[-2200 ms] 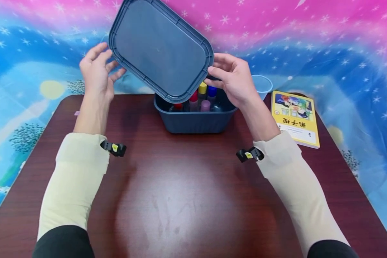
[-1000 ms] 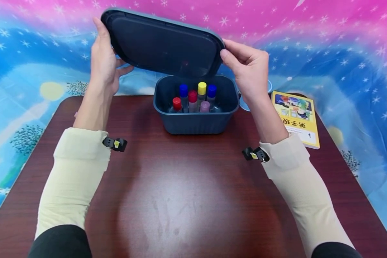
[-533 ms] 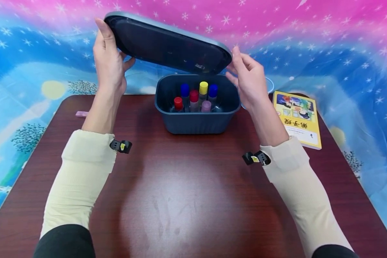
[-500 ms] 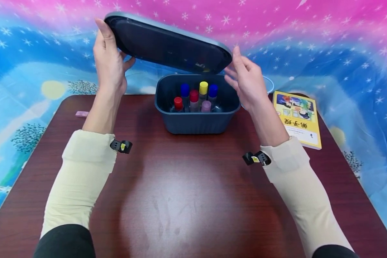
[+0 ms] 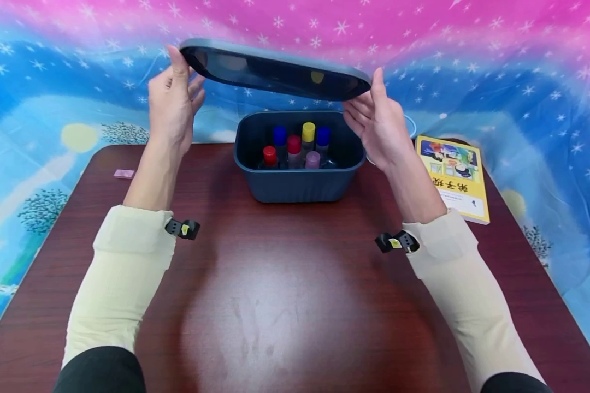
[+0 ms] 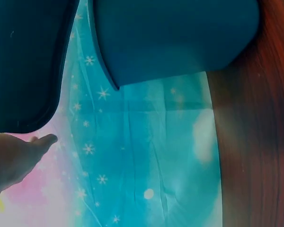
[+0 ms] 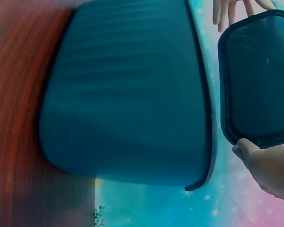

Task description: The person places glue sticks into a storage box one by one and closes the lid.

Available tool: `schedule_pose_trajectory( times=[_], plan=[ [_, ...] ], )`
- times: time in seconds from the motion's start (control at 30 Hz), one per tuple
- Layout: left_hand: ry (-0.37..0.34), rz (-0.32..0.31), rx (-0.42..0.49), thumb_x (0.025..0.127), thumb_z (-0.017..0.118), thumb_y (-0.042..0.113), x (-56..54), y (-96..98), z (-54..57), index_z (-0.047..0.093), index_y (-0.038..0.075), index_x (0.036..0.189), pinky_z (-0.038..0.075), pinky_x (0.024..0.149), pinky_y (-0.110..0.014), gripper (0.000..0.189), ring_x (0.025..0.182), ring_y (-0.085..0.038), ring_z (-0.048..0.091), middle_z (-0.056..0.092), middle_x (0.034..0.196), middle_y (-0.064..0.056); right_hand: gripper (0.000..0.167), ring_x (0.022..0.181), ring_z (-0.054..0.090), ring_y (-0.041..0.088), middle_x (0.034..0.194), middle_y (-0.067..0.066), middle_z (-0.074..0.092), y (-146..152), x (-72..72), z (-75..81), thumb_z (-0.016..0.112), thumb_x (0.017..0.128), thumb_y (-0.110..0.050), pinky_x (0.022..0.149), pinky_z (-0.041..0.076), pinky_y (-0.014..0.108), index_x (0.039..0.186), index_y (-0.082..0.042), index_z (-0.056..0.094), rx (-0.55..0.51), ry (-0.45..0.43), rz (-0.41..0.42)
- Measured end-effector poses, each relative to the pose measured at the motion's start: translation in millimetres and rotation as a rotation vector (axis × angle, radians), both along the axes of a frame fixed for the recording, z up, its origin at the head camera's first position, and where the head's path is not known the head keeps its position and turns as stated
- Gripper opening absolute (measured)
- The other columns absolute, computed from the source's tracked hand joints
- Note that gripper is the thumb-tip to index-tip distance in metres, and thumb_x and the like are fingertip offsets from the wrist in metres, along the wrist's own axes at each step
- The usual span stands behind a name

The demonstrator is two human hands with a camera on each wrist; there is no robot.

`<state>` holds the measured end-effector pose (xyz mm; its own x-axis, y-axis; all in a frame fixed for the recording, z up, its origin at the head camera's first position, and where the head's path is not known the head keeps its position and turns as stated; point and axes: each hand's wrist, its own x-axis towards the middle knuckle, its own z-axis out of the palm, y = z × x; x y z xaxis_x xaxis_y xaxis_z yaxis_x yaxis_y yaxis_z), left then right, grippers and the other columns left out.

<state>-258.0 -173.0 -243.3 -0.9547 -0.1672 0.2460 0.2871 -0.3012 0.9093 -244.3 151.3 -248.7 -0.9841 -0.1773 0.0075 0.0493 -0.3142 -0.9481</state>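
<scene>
A dark blue-grey plastic lid [image 5: 275,71] is in the air above the matching box [image 5: 300,186], its underside facing me and its right end a little lower. My left hand [image 5: 171,109] holds the lid's left end, thumb on the near edge and fingers behind. At the other end, my right hand [image 5: 382,128] grips the corner, with the thumb up along the edge and fingers underneath. Inside the uncovered box stand several capped bottles, among them one with a yellow cap [image 5: 308,132], one with a red cap [image 5: 270,155] and one with a pink cap [image 5: 312,159].
The box stands at the back of a dark wooden table [image 5: 275,284]. To its right lie a yellow book [image 5: 454,180] and a light-blue rimmed container [image 5: 411,125], mostly hidden by my right hand. A small pink item [image 5: 124,174] lies at the left. A patterned cloth [image 5: 536,87] hangs behind.
The lid has turned from nearly upright to almost level and come lower and rightward over the box. Both hands have shifted with it; the right fingers have moved beneath its edge.
</scene>
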Motion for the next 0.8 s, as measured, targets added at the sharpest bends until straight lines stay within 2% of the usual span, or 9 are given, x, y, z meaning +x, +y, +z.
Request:
schedule_pose_trajectory(
  times=[0.07,0.2,0.37,0.47,0.6,0.63,0.7,0.77,0.8],
  plan=[
    [-0.084,-0.019,-0.066,0.110,0.036,0.037,2.6,-2.7,-0.4,0.066,0.004,0.134,0.043,0.109,-0.025,0.050,0.133,-0.015,0.053,0.055,0.145,-0.005,0.069,0.147,0.034,0.017,0.163,0.008,0.032,1.2,0.2,-2.3,0.034,0.108,-0.050,0.116,0.034,0.027,0.159,-0.005,0.029,0.002,0.022,-0.014],
    [-0.155,-0.060,-0.211,0.109,0.033,0.046,5.7,-5.1,-0.3,0.054,0.017,0.148,0.037,0.111,-0.022,0.053,0.137,-0.015,0.048,0.048,0.154,-0.003,0.065,0.146,0.036,0.016,0.162,0.008,0.034,1.9,1.1,-5.6,0.034,0.109,-0.046,0.115,0.035,0.027,0.159,-0.004,0.031,0.005,0.077,-0.064],
    [-0.094,-0.112,-0.331,0.110,0.033,0.044,9.8,-5.6,-2.6,0.056,0.021,0.147,0.032,0.117,-0.027,0.049,0.141,-0.018,0.045,0.047,0.155,0.003,0.061,0.148,0.033,0.016,0.163,0.011,0.031,1.9,3.4,-8.0,0.031,0.112,-0.039,0.116,0.033,0.026,0.159,0.000,0.027,0.017,0.165,-0.102],
    [-0.045,-0.123,-0.359,0.105,0.045,0.050,11.5,-5.9,-5.4,0.069,0.002,0.123,0.029,0.119,-0.030,0.057,0.143,-0.017,0.042,0.046,0.156,0.003,0.063,0.150,0.029,0.018,0.165,0.014,0.026,3.0,3.8,-11.8,0.037,0.111,-0.037,0.118,0.031,0.027,0.158,0.003,0.027,-0.015,0.223,-0.089],
    [0.028,-0.119,-0.415,0.082,0.065,0.072,10.0,-6.1,-9.4,0.065,0.002,0.085,0.034,0.108,-0.021,0.070,0.081,-0.005,0.054,0.067,0.104,-0.007,0.092,0.143,0.039,0.016,0.145,0.019,0.047,5.5,0.7,-17.0,0.071,0.091,-0.049,0.119,0.030,0.029,0.153,0.008,0.034,-0.101,0.299,-0.067],
    [0.034,-0.130,-0.429,0.075,0.068,0.076,10.0,-6.4,-10.4,0.068,0.001,0.091,0.034,0.104,-0.021,0.077,0.082,-0.004,0.052,0.067,0.105,-0.008,0.098,0.128,0.049,0.012,0.121,0.018,0.054,6.0,-0.9,-17.6,0.079,0.082,-0.052,0.118,0.032,0.030,0.149,0.008,0.040,-0.124,0.312,-0.073],
    [0.044,-0.137,-0.465,0.067,0.071,0.080,10.4,-7.1,-12.5,0.070,0.001,0.121,0.034,0.103,-0.022,0.096,0.082,-0.006,0.052,0.066,0.107,-0.009,0.095,0.123,0.051,0.012,0.114,0.015,0.053,7.2,-3.4,-18.2,0.088,0.066,-0.055,0.116,0.035,0.029,0.127,0.010,0.055,-0.152,0.330,-0.095],
    [0.043,-0.161,-0.471,0.068,0.075,0.077,12.0,-7.7,-14.5,0.059,-0.002,0.139,0.033,0.109,-0.020,0.107,0.119,-0.008,0.054,0.050,0.151,-0.009,0.081,0.119,0.055,0.013,0.110,0.016,0.055,8.2,-5.6,-18.5,0.090,0.057,-0.056,0.113,0.039,0.030,0.097,0.007,0.058,-0.160,0.337,-0.137],
    [0.042,-0.157,-0.467,0.068,0.077,0.075,13.0,-7.9,-15.6,0.052,0.000,0.146,0.036,0.104,-0.019,0.112,0.122,-0.010,0.053,0.054,0.146,-0.009,0.075,0.119,0.058,0.015,0.123,0.020,0.058,8.9,-5.7,-18.9,0.089,0.056,-0.055,0.112,0.041,0.030,0.084,0.005,0.053,-0.145,0.342,-0.158]
  ],
)
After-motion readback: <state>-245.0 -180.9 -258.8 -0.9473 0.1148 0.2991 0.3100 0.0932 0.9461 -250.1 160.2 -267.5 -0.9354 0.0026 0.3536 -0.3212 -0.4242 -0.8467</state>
